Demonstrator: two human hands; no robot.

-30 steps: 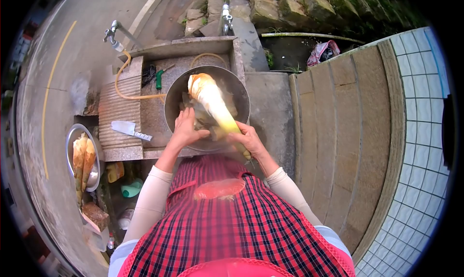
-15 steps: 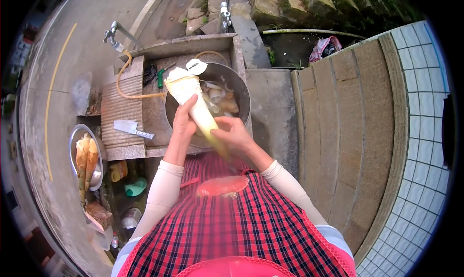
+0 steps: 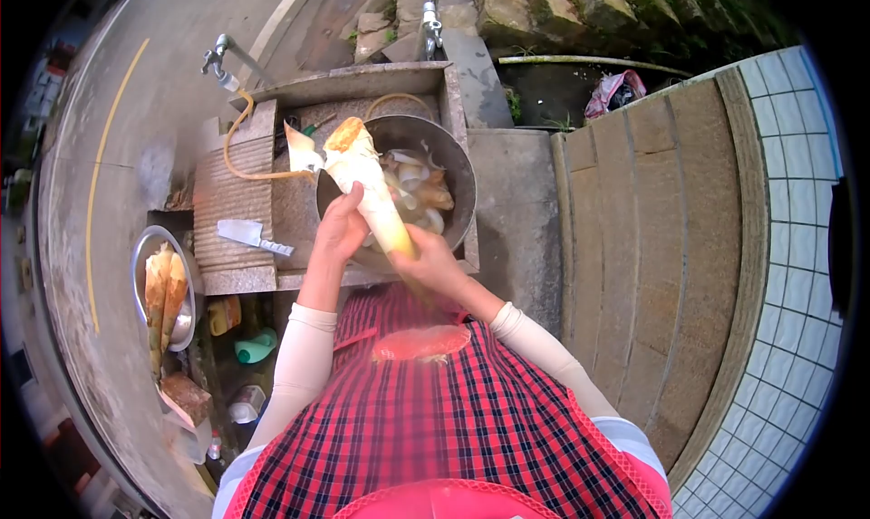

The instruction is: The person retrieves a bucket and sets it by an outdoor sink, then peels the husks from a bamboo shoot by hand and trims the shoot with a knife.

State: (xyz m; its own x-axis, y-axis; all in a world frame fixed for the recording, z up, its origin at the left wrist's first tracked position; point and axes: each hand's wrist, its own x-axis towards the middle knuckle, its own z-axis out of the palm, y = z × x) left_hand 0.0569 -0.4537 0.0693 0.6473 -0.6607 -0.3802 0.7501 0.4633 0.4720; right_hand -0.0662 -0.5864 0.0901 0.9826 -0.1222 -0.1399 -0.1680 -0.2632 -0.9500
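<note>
Held slanting over the pot is a pale bamboo shoot [image 3: 367, 184], its thick, brownish cut end up and its yellow-green tip toward the apron. My left hand [image 3: 339, 227] is closed round its middle from the left side. Lower down, my right hand [image 3: 433, 263] grips the yellowish narrow part, fingers partly hidden behind it. A loose pale sheath flap [image 3: 303, 147] juts out left of the thick end. Beneath, the large metal pot [image 3: 469, 170] contains water and several pale pieces [image 3: 413, 173].
A cleaver [image 3: 243, 232] lies on the ridged slab [image 3: 217, 258] to the left. Unpeeled bamboo shoots [image 3: 165, 288] rest in a metal basin [image 3: 142, 256] further left. An orange hose [image 3: 228, 161] runs from a tap [image 3: 217, 57] toward the pot. Stone steps [image 3: 634, 229] flank the right.
The bamboo shoot has been turned, so its loose flap now sticks out left instead of right, and its cut end shows. My right hand has wrapped more closely round the lower part.
</note>
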